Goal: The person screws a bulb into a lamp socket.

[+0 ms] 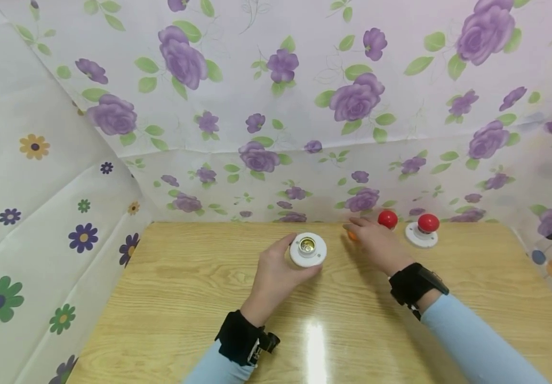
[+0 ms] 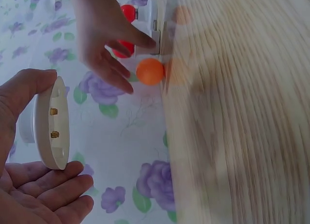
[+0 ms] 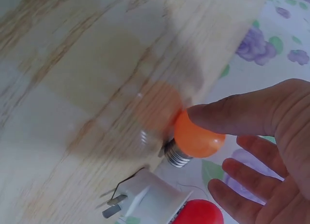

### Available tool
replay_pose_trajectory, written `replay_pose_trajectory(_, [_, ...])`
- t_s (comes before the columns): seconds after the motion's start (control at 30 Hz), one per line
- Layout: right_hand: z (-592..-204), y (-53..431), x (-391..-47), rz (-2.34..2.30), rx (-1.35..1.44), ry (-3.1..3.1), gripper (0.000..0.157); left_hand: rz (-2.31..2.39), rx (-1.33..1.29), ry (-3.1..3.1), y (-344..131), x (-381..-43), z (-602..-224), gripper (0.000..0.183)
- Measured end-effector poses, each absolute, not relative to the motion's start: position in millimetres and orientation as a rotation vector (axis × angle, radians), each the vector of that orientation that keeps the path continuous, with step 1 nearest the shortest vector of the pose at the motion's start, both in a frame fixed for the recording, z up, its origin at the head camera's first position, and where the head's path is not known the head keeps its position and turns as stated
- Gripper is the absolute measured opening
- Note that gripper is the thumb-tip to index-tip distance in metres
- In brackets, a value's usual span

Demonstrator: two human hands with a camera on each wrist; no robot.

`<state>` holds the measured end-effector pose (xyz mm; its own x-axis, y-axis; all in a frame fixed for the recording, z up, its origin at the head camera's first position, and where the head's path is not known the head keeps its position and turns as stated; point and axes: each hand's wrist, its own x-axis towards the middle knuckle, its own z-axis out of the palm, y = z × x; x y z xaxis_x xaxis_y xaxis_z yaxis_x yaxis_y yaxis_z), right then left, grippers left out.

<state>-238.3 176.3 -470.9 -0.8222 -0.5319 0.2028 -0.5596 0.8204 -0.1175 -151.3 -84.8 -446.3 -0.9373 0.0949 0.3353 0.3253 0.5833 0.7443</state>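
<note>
My left hand (image 1: 273,274) holds a white round lamp holder (image 1: 297,256) by its rim, above the table, thumb and fingers on opposite edges. Its threaded brass socket shows in the head view; the hollow underside with two brass screws shows in the left wrist view. At the table's back, my right hand (image 1: 378,246) reaches over an orange bulb (image 3: 203,139). The bulb lies on its side, metal screw base visible in the right wrist view. The thumb overlaps the bulb there, while the other fingers stand apart from it; whether the thumb touches it I cannot tell.
Just past my right hand is a red bulb (image 1: 388,219) in a white holder with plug prongs (image 3: 115,207). Farther right, another red bulb (image 1: 428,223) stands in a white round base (image 1: 420,238). A flowered sheet (image 1: 256,186) hangs behind the wooden table (image 1: 184,298).
</note>
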Motion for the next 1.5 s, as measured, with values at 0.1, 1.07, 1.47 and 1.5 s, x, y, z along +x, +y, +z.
replay_pose_trajectory(0.1, [-475,174,-241,0.216,0.850,-2.826,0.045,-1.271,-0.358,-2.563,-82,-150,-446,0.077])
replay_pose_trajectory(1.07, [-489,171,-247,0.229,0.942,-2.727,0.034,-1.295,-0.343,-2.532,-82,-147,-448,0.078])
replay_pose_trajectory(1.47, [-451,167,-220,0.891,0.762,-2.541,0.044,-1.266,-0.380,-2.488,-82,-149,-453,0.077])
replay_pose_trajectory(1.5, [-447,166,-218,0.954,0.753,-2.513,0.044,-1.274,-0.377,-2.493,-81,-149,-454,0.076])
